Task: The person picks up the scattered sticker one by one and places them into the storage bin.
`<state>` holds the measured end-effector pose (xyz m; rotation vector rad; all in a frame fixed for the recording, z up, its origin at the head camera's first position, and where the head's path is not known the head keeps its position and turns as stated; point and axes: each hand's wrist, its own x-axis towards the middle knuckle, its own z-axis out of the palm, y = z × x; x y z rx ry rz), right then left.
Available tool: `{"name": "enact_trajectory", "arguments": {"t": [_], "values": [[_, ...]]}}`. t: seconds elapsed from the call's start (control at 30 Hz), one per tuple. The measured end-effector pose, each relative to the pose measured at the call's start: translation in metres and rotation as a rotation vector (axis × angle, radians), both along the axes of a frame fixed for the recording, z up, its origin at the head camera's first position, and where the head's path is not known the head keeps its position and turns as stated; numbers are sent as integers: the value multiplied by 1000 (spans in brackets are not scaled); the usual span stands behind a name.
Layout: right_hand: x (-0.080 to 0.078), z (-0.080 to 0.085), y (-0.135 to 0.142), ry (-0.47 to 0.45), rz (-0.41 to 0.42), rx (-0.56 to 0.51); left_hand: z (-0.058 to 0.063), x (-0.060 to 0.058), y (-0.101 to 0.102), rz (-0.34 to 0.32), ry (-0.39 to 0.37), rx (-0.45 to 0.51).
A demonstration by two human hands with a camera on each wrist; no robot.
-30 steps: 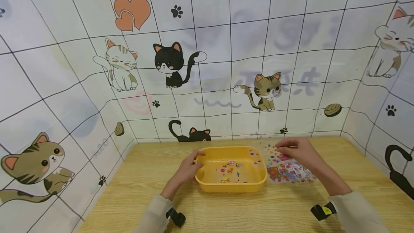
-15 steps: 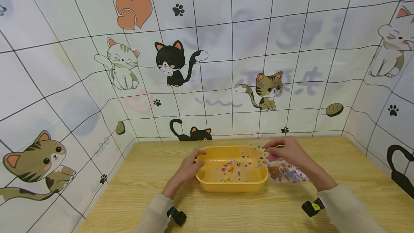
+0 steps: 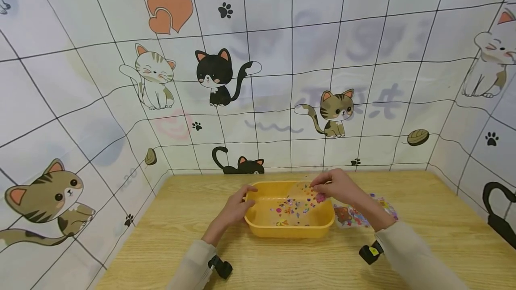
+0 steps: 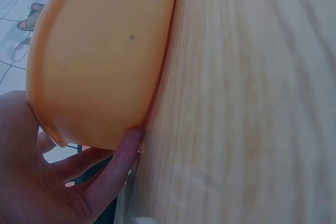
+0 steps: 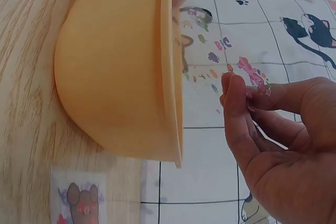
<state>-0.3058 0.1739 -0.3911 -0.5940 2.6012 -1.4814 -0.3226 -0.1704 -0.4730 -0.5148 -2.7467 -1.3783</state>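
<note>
A yellow plastic basin point(image 3: 288, 232) stands on the table, small colourful stickers point(image 3: 281, 223) showing inside it. My left hand point(image 3: 235, 207) grips its left end, thumb over the rim; in the left wrist view that hand point(image 4: 31, 166) curls round the basin's end wall point(image 4: 100, 61). Over the basin's right end, my right hand point(image 3: 338, 188) pinches a clear sticker sheet point(image 3: 309, 198) with tiny coloured pictures. The right wrist view shows the thumb and fingertips of this hand point(image 5: 294, 140) meeting at the sheet's edge, by a pink figure point(image 5: 251, 72).
Right of the basin, another clear sheet point(image 3: 350, 216) with larger cartoon animals lies flat on the wooden table point(image 3: 193, 218). Its brown bear point(image 5: 84, 208) appears in the right wrist view. Cat-patterned cloth walls point(image 3: 274, 102) enclose the table's back and sides.
My right hand has carried the clear sticker sheet leftward, from above the animal sheet to over the basin's right end. My left hand keeps its grip on the basin.
</note>
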Motion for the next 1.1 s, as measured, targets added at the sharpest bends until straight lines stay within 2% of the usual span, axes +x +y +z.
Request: {"name": "enact_trajectory", "arguments": {"t": [0.4,0.67,0.77,0.97,1.1], "values": [[-13,3,-37,4,84,80,1,0,-1,-3,5,-7],[-20,4,-49,-14,88,108,2,0,0,0,1,-8],[-21,6,-53,4,94,137,2,0,-1,3,1,-8],[-21,10,-61,27,126,127,1,-1,-1,3,-5,-1],[-22,8,-66,16,102,159,0,-2,-1,0,-12,0]]}}
